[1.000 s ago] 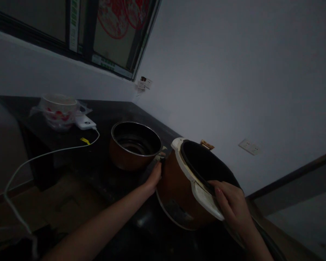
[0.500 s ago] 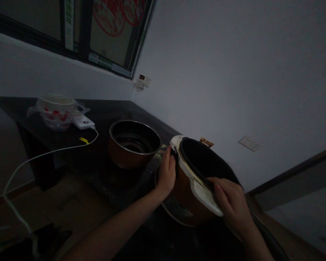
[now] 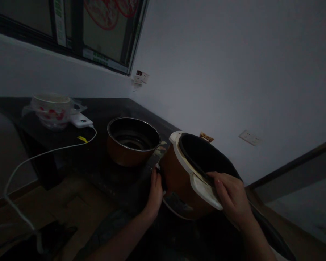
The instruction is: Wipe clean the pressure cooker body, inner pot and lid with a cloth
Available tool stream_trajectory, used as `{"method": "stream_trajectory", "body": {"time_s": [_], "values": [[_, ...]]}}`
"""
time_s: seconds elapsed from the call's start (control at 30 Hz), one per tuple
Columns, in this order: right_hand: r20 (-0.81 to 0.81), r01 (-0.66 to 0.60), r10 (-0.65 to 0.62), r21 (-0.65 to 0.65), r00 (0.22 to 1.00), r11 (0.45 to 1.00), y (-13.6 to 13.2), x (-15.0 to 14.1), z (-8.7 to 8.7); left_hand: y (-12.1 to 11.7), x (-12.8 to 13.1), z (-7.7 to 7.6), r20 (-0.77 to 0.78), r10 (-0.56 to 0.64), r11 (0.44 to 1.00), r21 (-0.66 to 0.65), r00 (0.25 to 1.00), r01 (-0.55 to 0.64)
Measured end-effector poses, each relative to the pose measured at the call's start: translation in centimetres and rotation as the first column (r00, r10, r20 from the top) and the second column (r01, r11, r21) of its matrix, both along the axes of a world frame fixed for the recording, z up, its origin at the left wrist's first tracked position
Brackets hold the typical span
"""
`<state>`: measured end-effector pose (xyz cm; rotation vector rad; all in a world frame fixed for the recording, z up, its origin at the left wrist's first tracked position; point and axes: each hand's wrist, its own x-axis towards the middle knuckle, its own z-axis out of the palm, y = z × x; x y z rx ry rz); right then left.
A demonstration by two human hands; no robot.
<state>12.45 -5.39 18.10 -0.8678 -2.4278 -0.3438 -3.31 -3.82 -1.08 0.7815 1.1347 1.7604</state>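
Observation:
A brown rice cooker body [image 3: 176, 177] with a white rim is tilted toward me on the dark counter [image 3: 108, 108]; its black inside shows. My right hand [image 3: 230, 197] grips the white rim at the near right, fingers curled over the edge. My left hand [image 3: 155, 194] presses against the cooker's lower left side, fingers closed round something small and dark there that I cannot make out. A brown inner pot [image 3: 133, 141] with a steel rim stands upright just left of the cooker.
At the counter's far left lies a plastic-wrapped bowl [image 3: 52, 108], with a white power bank [image 3: 82, 119] and its white cable [image 3: 43, 154] trailing to the floor. Wall sockets [image 3: 140, 77] sit under the window; another socket [image 3: 249, 137] is on the right wall.
My left hand has slid down from the cooker's upper rim to its lower left side. The cooker stays tilted, and my right hand keeps its grip on the rim.

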Motion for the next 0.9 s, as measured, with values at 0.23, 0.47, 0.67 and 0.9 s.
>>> {"method": "stream_trajectory", "body": {"time_s": [0.23,0.47,0.67,0.9], "values": [[-0.006,0.019,-0.019,0.001,1.0,1.0,-0.1,-0.1,0.0,-0.5,0.7,8.0,-0.297,0.241,0.884,0.461,0.924,-0.083],[0.007,0.024,-0.024,0.017,1.0,1.0,-0.1,-0.2,0.0,0.1,0.0,7.6,-0.324,0.249,0.859,0.51,0.913,-0.053],[0.017,0.021,-0.022,0.029,1.0,0.999,-0.1,-0.4,0.1,-1.3,0.5,2.9,-0.176,0.082,0.967,0.251,0.981,-0.035],[0.021,0.092,-0.092,0.02,0.996,0.996,0.1,-0.8,-0.2,-2.0,1.2,1.2,-0.07,0.057,0.996,0.076,0.996,-0.052]]}}
